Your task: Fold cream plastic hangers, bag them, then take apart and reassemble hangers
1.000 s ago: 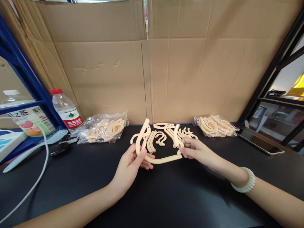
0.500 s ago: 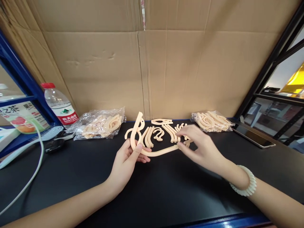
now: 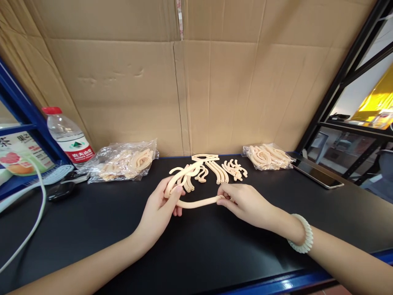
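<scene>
A cream plastic curved piece (image 3: 196, 202) with a hooked end spans between both hands above the black tabletop (image 3: 196, 250). My left hand (image 3: 161, 205) pinches its left bend, thumb on top, near the hook. At the piece's right end my right hand (image 3: 242, 200), with a white bead bracelet on the wrist, is closed around the tip. Just behind the hands lie several loose cream curved parts (image 3: 215, 170) in a row.
Two clear bags of cream parts lie at the back, one left (image 3: 123, 164), one right (image 3: 267, 155). A water bottle (image 3: 69, 137), a white cable (image 3: 33, 221) and a dark small object sit at the left; a tablet (image 3: 317, 174) lies at the right. Cardboard walls stand behind.
The hooked end, upright before, has tipped down toward the table. My right hand let go of the end, reached over the loose parts, then closed on the piece's right tip again.
</scene>
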The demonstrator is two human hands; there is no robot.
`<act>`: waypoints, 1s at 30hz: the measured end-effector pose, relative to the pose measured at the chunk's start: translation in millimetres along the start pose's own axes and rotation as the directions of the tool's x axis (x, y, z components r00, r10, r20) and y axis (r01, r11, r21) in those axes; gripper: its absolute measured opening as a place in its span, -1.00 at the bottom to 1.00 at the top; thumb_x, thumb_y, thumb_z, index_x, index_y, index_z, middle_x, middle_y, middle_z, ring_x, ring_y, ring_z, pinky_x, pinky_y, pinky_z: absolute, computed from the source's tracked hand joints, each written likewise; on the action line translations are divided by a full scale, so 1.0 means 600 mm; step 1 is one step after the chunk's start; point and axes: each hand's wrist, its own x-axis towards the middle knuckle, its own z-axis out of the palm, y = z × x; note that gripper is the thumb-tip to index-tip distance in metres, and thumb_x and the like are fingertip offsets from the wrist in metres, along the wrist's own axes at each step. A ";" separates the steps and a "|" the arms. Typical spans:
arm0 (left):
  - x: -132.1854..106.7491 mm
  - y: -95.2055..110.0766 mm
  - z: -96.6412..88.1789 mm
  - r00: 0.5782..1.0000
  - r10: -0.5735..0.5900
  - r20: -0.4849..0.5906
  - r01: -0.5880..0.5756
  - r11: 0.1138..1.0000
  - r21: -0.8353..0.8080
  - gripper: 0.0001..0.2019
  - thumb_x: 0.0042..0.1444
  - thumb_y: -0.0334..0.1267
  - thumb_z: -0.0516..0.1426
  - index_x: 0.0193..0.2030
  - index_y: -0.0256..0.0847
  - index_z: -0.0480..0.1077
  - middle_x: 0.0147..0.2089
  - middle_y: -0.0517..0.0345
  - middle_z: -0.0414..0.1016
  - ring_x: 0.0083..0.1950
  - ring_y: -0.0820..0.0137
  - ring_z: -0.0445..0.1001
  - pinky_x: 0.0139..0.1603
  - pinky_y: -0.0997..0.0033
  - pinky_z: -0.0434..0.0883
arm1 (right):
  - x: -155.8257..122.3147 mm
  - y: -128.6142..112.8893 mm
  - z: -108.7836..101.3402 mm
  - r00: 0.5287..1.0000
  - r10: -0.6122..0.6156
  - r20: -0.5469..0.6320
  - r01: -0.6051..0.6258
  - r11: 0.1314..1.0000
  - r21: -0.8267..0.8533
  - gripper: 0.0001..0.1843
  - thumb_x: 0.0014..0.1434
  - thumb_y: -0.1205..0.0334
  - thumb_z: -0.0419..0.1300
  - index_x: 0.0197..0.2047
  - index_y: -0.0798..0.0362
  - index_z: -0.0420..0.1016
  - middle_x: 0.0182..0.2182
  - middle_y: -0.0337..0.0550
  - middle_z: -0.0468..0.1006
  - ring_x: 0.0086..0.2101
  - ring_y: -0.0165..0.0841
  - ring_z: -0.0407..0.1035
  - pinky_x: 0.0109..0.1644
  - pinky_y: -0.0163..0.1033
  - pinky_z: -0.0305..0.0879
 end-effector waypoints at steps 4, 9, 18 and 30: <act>0.001 0.003 -0.008 0.962 0.224 -0.159 -0.187 0.958 0.219 -0.55 0.21 -0.12 0.11 0.20 -0.10 0.15 0.11 0.00 0.33 -0.15 0.35 0.51 -0.29 0.38 0.51 | 0.001 -0.005 0.006 0.999 0.021 -0.048 -0.020 0.999 0.027 -0.92 0.28 0.26 0.12 -0.28 0.04 0.33 -0.44 -0.26 0.49 -0.46 -0.42 0.35 -0.38 -0.34 0.16; -0.010 0.012 -0.008 0.627 0.765 0.144 -0.678 0.445 0.585 -0.66 0.13 -0.44 0.16 0.04 -0.14 0.32 -0.03 0.04 0.45 0.05 0.26 0.43 0.08 0.21 0.42 | -0.004 -0.007 0.012 0.995 0.006 -0.103 -0.006 1.000 -0.001 -0.91 0.28 0.23 0.12 -0.29 0.03 0.33 -0.44 -0.26 0.50 -0.47 -0.41 0.37 -0.40 -0.34 0.15; -0.022 0.009 0.021 0.486 0.654 0.579 -0.774 0.015 0.633 -0.84 0.26 -0.40 0.02 -0.28 -0.25 0.41 -0.38 0.09 0.51 -0.35 0.35 0.50 -0.30 0.35 0.48 | -0.016 -0.033 0.037 0.982 -0.159 -0.101 0.134 0.966 -0.219 -0.81 0.32 0.23 0.04 -0.36 0.05 0.29 -0.48 -0.20 0.47 -0.48 -0.38 0.34 -0.43 -0.29 0.08; -0.028 0.009 0.023 0.541 0.637 0.549 -0.749 0.068 0.659 -0.83 0.27 -0.42 -0.01 -0.13 -0.34 0.39 -0.18 -0.02 0.50 -0.27 0.32 0.53 -0.33 0.38 0.52 | -0.014 -0.036 0.037 0.977 -0.112 -0.184 0.085 0.985 -0.152 -0.81 0.32 0.23 0.05 -0.33 0.05 0.37 -0.47 -0.21 0.47 -0.48 -0.41 0.33 -0.42 -0.31 0.11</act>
